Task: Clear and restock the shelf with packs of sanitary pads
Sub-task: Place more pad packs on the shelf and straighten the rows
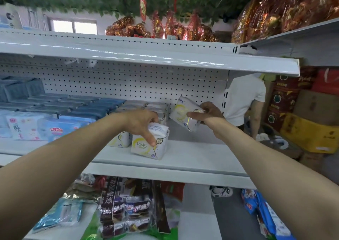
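My left hand (142, 123) grips the top of a white and yellow KMS pad pack (145, 147) that stands on the white shelf (192, 159), thumb down its front. A second white pack (120, 138) stands just behind it to the left. My right hand (206, 114) holds another white and yellow pad pack (180, 112) tilted in the air above the shelf, near the pegboard back. More grey-white packs (156, 106) are stacked at the back.
Blue and pink pad packs (55, 118) fill the shelf's left half. An upper shelf (165, 59) overhangs. Snack bags (126, 208) lie on the shelf below. A person in a white shirt (244, 100) stands at right beside cartons (310, 131).
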{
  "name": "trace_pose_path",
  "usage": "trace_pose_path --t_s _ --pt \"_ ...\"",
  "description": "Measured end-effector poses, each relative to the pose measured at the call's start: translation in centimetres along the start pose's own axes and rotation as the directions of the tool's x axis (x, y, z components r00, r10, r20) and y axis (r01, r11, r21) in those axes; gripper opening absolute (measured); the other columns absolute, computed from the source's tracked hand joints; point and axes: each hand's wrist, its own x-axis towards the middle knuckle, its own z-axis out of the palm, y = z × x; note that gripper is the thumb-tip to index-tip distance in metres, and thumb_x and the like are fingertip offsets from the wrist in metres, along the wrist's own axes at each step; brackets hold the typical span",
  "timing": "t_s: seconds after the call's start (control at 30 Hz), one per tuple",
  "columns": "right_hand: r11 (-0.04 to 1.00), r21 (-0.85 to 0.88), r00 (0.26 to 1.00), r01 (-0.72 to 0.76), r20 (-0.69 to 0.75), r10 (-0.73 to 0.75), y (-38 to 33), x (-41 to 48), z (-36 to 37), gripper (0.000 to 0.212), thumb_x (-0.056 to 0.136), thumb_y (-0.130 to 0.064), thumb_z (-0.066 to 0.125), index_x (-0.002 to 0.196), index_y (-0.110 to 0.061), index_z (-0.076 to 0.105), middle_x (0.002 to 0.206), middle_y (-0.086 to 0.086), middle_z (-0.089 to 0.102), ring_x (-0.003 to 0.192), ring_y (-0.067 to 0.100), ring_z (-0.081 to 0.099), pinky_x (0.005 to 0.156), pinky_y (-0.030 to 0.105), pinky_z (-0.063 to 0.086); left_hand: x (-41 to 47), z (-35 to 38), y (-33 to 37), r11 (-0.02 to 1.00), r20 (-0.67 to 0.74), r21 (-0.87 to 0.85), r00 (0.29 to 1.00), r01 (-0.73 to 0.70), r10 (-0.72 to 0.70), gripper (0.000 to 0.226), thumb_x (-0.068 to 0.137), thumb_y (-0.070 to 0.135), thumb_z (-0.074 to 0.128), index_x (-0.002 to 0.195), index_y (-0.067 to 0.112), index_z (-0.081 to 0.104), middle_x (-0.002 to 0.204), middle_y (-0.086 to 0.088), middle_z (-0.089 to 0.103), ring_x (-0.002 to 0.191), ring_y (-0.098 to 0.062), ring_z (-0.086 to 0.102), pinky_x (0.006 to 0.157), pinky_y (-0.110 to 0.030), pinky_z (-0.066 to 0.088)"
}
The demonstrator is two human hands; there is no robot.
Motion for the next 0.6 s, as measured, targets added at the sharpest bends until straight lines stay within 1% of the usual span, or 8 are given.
trace_pose_path --t_s 0.1,0.2,0.23,0.27,0.33,0.4,0.5,0.6 --pt "0.997 -0.066 0.999 0.032 -0.005 -0.032 -0.1 0.9 0.2 0.059 0.068 -0.023 0.092 0.112 -0.015 0.054 0.108 0.000 0.060 0.105 0.025 0.062 0.092 0.043 0.054 0.4 0.1 -0.6 1.000 -0.024 -0.007 1.000 -0.020 0.020 0.068 0.059 0.050 0.092 0.113 0.026 0.058 0.105 0.011 0.063 0.096 -0.012 0.059 0.089 -0.037 0.051" --pt "0.999 -0.049 0.999 0.007 0.040 -0.005 -0.1 1.7 0.1 0.073 0.072 -0.016 0.090 0.132 -0.017 0.049 0.115 0.001 0.059 0.110 0.025 0.061 0.097 0.041 0.053 0.5 0.2 -1.0 1.000 -0.047 -0.013 0.999 -0.027 0.026 0.066 0.061 0.052 0.090 0.114 0.025 0.062 0.104 0.010 0.060 0.099 -0.014 0.058 0.092 -0.036 0.051" --pt "0.997 -0.073 0.998 0.008 0.063 -0.004 -0.1 1.9 0.0 0.071 0.074 -0.016 0.089 0.133 -0.017 0.050 0.115 0.001 0.060 0.108 0.024 0.061 0.097 0.040 0.053 0.6 0.3 -1.1 1.000 -0.059 -0.015 0.998 -0.025 0.024 0.066 0.061 0.052 0.090 0.115 0.025 0.063 0.103 0.011 0.059 0.099 -0.014 0.058 0.091 -0.035 0.050" --pt "0.994 -0.112 0.996 0.019 0.091 -0.008 -0.2 2.1 -0.1 0.060 0.076 -0.015 0.087 0.127 -0.016 0.055 0.111 0.001 0.063 0.103 0.022 0.063 0.092 0.037 0.055 0.5 0.5 -1.3 0.999 -0.074 -0.023 0.997 -0.027 0.025 0.065 0.062 0.051 0.090 0.115 0.025 0.063 0.103 0.012 0.060 0.099 -0.014 0.058 0.090 -0.033 0.050" --pt "0.983 -0.179 0.991 0.049 0.133 -0.026 -0.4 2.6 -0.5 0.030 0.080 -0.014 0.083 0.104 -0.018 0.065 0.095 -0.003 0.068 0.089 0.018 0.064 0.072 0.025 0.054 0.7 0.9 -1.7 0.998 -0.115 -0.054 0.993 -0.032 0.025 0.064 0.062 0.049 0.090 0.115 0.026 0.062 0.104 0.013 0.060 0.099 -0.012 0.058 0.084 -0.028 0.047" --pt "0.976 -0.207 0.988 0.069 0.149 -0.039 -0.4 3.2 -0.8 0.021 0.081 -0.015 0.083 0.092 -0.022 0.066 0.089 -0.003 0.068 0.082 0.016 0.063 0.066 0.022 0.051 0.9 1.4 -2.2 0.996 -0.160 -0.089 0.987 -0.026 0.011 0.064 0.063 0.047 0.091 0.113 0.030 0.056 0.105 0.015 0.056 0.099 -0.011 0.054 0.078 -0.022 0.041" --pt "0.969 -0.235 0.988 0.073 0.150 -0.038 0.0 4.7 -1.0 0.029 0.077 -0.018 0.086 0.095 -0.025 0.064 0.101 0.001 0.068 0.098 0.024 0.066 0.087 0.041 0.056 1.4 2.1 -3.0 0.996 -0.215 -0.084 0.976 0.006 -0.024 0.071 0.061 0.051 0.090 0.117 0.028 0.052 0.107 0.012 0.053 0.098 -0.011 0.050 0.071 -0.019 0.038" --pt "0.961 -0.267 0.987 0.071 0.158 -0.029 0.3 6.3 -1.0 0.042 0.073 -0.017 0.088 0.106 -0.020 0.063 0.109 0.002 0.065 0.105 0.025 0.064 0.093 0.043 0.056 2.0 2.4 -3.7 0.998 -0.233 -0.051 0.971 0.038 -0.048 0.078 0.057 0.060 0.088 0.119 0.026 0.055 0.114 0.006 0.057 0.102 -0.014 0.053 0.084 -0.029 0.048"
